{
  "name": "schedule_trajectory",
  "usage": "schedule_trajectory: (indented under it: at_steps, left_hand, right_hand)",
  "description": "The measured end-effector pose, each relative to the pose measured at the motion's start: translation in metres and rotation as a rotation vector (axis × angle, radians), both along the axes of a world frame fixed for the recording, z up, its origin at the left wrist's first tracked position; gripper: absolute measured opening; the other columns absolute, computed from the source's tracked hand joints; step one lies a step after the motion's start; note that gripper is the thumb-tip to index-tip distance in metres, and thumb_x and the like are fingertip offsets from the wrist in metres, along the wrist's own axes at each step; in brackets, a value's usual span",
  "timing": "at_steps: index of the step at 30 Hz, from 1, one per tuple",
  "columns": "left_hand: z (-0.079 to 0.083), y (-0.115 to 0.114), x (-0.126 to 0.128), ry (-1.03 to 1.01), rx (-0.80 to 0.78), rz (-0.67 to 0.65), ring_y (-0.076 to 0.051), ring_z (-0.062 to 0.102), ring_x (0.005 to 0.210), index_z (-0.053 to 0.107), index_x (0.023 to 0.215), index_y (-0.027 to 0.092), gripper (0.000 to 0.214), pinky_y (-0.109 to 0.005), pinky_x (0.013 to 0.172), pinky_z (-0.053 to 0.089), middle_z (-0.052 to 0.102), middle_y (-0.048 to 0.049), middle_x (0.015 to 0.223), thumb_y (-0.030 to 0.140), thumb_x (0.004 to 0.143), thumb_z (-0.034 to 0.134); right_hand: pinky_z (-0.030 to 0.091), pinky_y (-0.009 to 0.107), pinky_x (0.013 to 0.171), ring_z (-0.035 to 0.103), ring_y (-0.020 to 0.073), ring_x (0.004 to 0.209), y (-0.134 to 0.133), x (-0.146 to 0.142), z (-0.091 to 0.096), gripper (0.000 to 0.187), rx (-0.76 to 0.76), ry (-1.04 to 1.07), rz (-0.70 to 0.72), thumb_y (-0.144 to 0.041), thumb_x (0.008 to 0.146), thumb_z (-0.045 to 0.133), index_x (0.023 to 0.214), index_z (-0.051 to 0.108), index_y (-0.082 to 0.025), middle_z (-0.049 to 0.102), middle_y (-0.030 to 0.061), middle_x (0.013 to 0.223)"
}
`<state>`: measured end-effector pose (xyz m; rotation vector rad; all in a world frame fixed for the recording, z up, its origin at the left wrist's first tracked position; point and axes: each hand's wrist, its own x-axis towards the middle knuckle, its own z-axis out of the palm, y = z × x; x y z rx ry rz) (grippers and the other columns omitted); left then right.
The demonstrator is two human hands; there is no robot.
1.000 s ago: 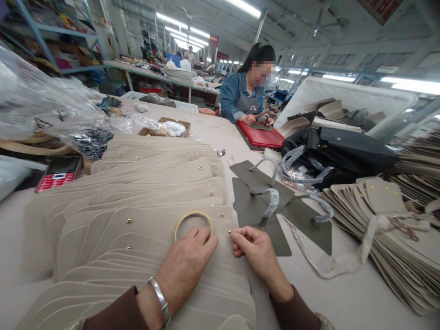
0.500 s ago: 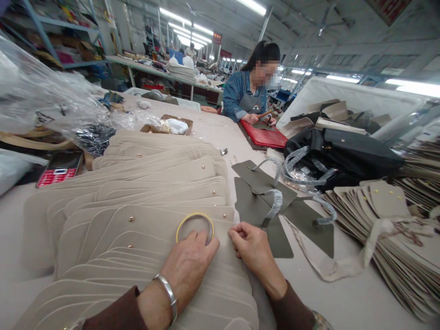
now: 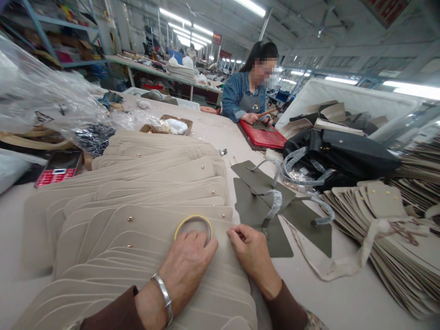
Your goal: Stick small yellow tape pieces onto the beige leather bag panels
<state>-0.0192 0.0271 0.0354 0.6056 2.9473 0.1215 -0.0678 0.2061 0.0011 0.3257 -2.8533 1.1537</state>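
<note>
Left hand [image 3: 187,263] bent over the near side of a yellow-rimmed ring-shaped roll [image 3: 194,216]; fingers close together, though whether they grip it or merely rest there cannot be told. Right hand [image 3: 253,253] has thumb and forefinger pinched together at the far right corner of a beige, round-cornered flat panel [image 3: 144,229] lying on a fanned stack of its kind; whatever sits between the tips is hidden. Risks, as judged: a sideways push from either wrist could set the loosely overlapped panels sliding. The roll, apparently tilted up on the panel, might roll or tip if the left fingers lift. Anything small in the right pinch could drop over the stack's edge and be lost. A hard silver-coloured metal bangle [image 3: 164,300] on the left wrist, close over the panels, could scuff them; so could the small round gold-coloured stud [image 3: 130,219], if another panel is dragged across it. Writing: dark red hanging sign [image 3: 387,11] at upper right carries characters, too blurred to read; likewise the small red sign [image 3: 217,38] farther back. Crumpled clear plastic sheeting [image 3: 43,103], left, bears dark printed marks, illegible. Red-and-black flat rectangular object [image 3: 58,170] beside it shows pale marks, not readable. No brand made out.
</note>
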Motion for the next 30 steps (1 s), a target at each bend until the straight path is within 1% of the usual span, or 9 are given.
schedule_trajectory:
  at_steps: [3,8,10,12,15,18,23,25,30]
  left_hand:
    - [0.0,-0.001,0.002,0.021,0.012,-0.009,-0.022,0.056,0.082,0.056,0.09,0.018,0.022,-0.038,0.074,0.048,0.059,-0.0057,0.087,0.001,0.086,0.043]
    - [0.004,-0.012,0.006,0.057,0.072,-0.015,-0.019,0.052,0.076,0.056,0.089,0.018,0.016,-0.032,0.07,0.047,0.057,-0.0036,0.086,0.006,0.091,0.046]
    - [0.006,-0.018,0.004,0.101,0.088,0.007,-0.019,0.052,0.077,0.056,0.09,0.018,0.014,-0.032,0.069,0.047,0.056,-0.0036,0.086,0.007,0.091,0.048]
    - [0.007,-0.023,0.001,0.152,0.099,0.023,-0.02,0.052,0.08,0.057,0.091,0.018,0.013,-0.032,0.072,0.047,0.057,-0.0041,0.088,0.008,0.091,0.049]
    - [0.006,-0.026,-0.004,0.163,0.082,0.043,-0.022,0.052,0.087,0.058,0.095,0.018,0.014,-0.036,0.079,0.046,0.059,-0.006,0.094,0.009,0.092,0.048]
    - [0.006,-0.024,-0.004,0.136,0.047,0.067,-0.025,0.053,0.088,0.057,0.096,0.018,0.013,-0.042,0.08,0.046,0.06,-0.0072,0.095,0.012,0.094,0.045]
    - [0.007,-0.022,-0.004,0.109,0.001,0.078,-0.024,0.054,0.09,0.055,0.095,0.019,0.015,-0.041,0.082,0.046,0.06,-0.006,0.094,0.013,0.095,0.041]
    - [0.009,-0.024,-0.001,0.083,-0.007,0.082,-0.025,0.056,0.089,0.055,0.094,0.018,0.016,-0.041,0.079,0.048,0.061,-0.0067,0.094,0.011,0.093,0.041]
    - [0.013,-0.037,0.016,0.014,0.016,0.061,-0.026,0.059,0.084,0.057,0.09,0.017,0.025,-0.041,0.073,0.051,0.064,-0.0085,0.089,-0.002,0.085,0.041]
  right_hand:
    - [0.04,0.022,0.058,0.059,0.0135,0.059,-0.001,-0.002,0.007,0.019,0.015,-0.054,0.046,-0.023,0.083,0.059,0.07,0.071,-0.016,0.068,0.0009,0.063]
    - [0.036,0.021,0.053,0.057,0.0123,0.056,0.008,0.011,0.023,0.016,0.017,-0.258,0.301,-0.022,0.079,0.064,0.067,0.072,-0.017,0.067,-0.0014,0.06]
    - [0.036,0.021,0.052,0.057,0.0123,0.055,0.009,0.013,0.028,0.017,0.007,-0.271,0.34,-0.022,0.079,0.064,0.065,0.072,-0.018,0.067,-0.0015,0.058]
    - [0.038,0.022,0.054,0.058,0.0132,0.057,0.009,0.009,0.029,0.019,-0.038,-0.187,0.24,-0.025,0.081,0.062,0.067,0.072,-0.017,0.067,-0.0003,0.06]
    - [0.045,0.024,0.059,0.06,0.0145,0.059,0.006,-0.002,0.022,0.022,-0.097,-0.043,0.037,-0.031,0.082,0.061,0.094,0.072,-0.016,0.072,0.0031,0.077]
    - [0.048,0.027,0.06,0.062,0.016,0.059,0.001,-0.011,0.008,0.039,-0.116,-0.085,0.024,-0.036,0.08,0.061,0.113,0.065,-0.015,0.072,0.0038,0.081]
    - [0.043,0.028,0.056,0.058,0.0175,0.054,-0.005,-0.017,-0.012,0.046,-0.132,-0.154,0.033,-0.044,0.076,0.064,0.111,0.063,-0.013,0.061,-0.0032,0.06]
    - [0.041,0.027,0.056,0.057,0.017,0.053,-0.007,-0.017,-0.011,0.046,-0.144,-0.161,0.038,-0.043,0.076,0.065,0.11,0.062,-0.013,0.059,-0.0046,0.057]
    - [0.038,0.025,0.055,0.056,0.0155,0.055,-0.011,-0.014,-0.002,0.032,-0.177,-0.164,0.043,-0.038,0.079,0.063,0.099,0.063,-0.014,0.058,-0.0045,0.058]
